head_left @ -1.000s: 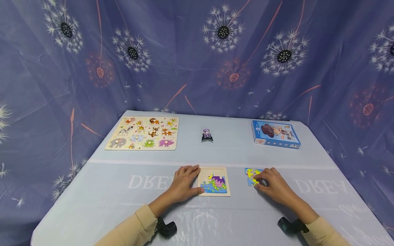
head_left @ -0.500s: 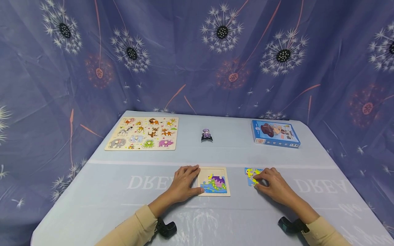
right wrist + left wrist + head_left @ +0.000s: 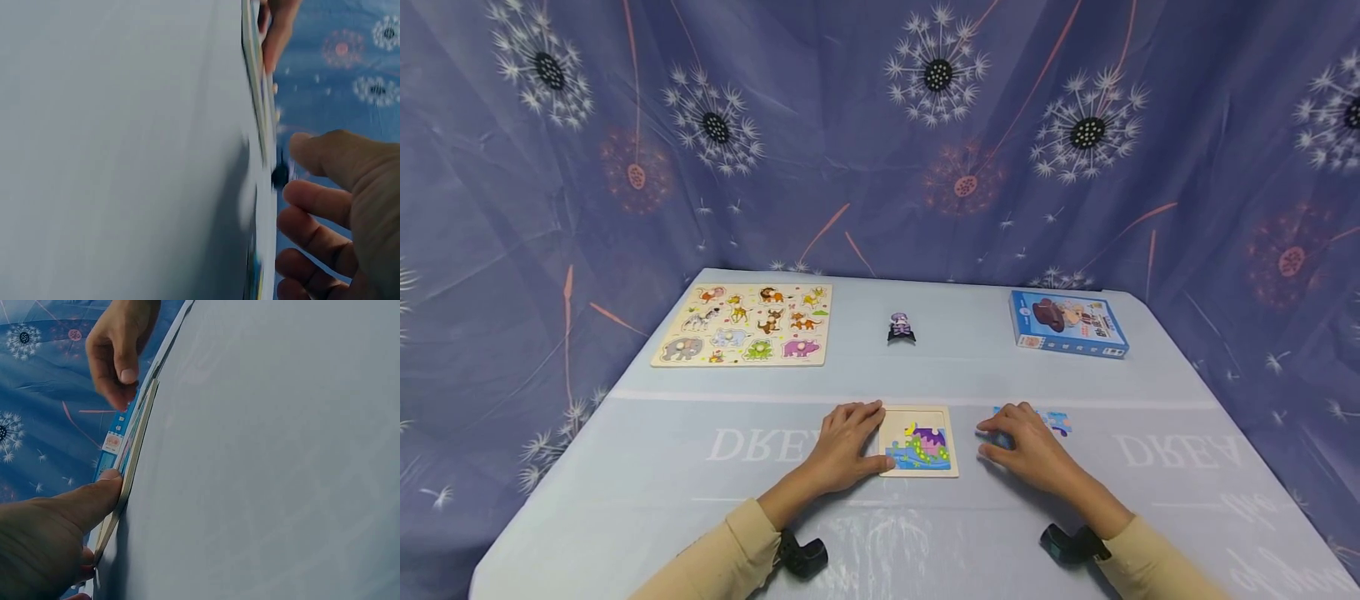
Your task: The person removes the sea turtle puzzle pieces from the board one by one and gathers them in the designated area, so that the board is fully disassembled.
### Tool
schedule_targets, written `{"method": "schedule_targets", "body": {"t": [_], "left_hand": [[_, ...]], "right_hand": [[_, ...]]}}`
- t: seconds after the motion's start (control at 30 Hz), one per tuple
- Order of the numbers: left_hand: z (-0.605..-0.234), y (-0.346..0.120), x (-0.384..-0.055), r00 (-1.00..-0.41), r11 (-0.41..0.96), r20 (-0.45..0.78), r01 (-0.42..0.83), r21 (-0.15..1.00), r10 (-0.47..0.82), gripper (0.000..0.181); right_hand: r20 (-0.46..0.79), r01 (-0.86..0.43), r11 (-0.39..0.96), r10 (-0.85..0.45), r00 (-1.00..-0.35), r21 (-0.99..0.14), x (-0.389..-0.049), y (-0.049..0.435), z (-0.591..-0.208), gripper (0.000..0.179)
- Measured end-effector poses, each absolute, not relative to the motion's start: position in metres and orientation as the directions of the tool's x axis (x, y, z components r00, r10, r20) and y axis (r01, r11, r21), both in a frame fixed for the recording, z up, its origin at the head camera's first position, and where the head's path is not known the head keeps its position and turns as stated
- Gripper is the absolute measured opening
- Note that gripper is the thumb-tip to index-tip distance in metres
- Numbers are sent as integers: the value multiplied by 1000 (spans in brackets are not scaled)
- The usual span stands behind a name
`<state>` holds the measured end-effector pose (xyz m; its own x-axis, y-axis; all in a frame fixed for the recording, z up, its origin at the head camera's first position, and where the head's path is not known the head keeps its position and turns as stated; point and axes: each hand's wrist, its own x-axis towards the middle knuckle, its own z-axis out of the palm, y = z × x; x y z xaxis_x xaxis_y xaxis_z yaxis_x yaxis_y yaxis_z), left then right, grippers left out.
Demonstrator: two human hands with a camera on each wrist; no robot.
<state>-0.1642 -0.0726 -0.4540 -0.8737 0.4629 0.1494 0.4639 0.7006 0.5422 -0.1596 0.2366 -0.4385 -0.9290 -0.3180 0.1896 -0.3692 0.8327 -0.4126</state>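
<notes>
My left hand point(image 3: 846, 446) rests at the left side of a small wooden puzzle board point(image 3: 953, 442), thumb on its lower left corner and fingers along its upper left edge. The partly filled board shows purple, green and blue picture pieces, with bare wood at the upper left. My right hand point(image 3: 1030, 446) is just right of the board. Its thumb and fingers curve round a bluish puzzle piece point(image 3: 982, 432), mostly hidden by the fingers. Loose jigsaw pieces point(image 3: 1057, 422) lie beside and partly behind this hand. In the right wrist view the thumb and index fingertips point(image 3: 300, 190) stand slightly apart.
An animal peg puzzle point(image 3: 741, 327) lies at the back left of the table. A small purple-and-black figurine point(image 3: 900, 328) stands at the back middle, and a blue box point(image 3: 1069, 323) lies at the back right. A dandelion-print cloth point(image 3: 820, 150) hangs behind.
My right hand has moved left from the loose pieces toward the board, uncovering pieces on their right side. My left hand keeps its place on the board.
</notes>
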Motion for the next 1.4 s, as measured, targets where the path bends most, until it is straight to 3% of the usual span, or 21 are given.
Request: {"method": "schedule_targets", "body": {"t": [0.43, 0.87, 1.4], "left_hand": [[-451, -61, -167, -868, 709, 180, 485, 511, 464, 78], [-456, -48, -170, -863, 750, 162, 497, 436, 478, 82], [-455, -47, -168, -864, 737, 172, 495, 460, 473, 79]], "right_hand": [[233, -477, 787, -417, -879, -392, -169, 179, -443, 25], [197, -461, 792, -417, -888, -401, -173, 168, -443, 27], [167, -471, 799, -441, -882, -373, -176, 161, -443, 34]]}}
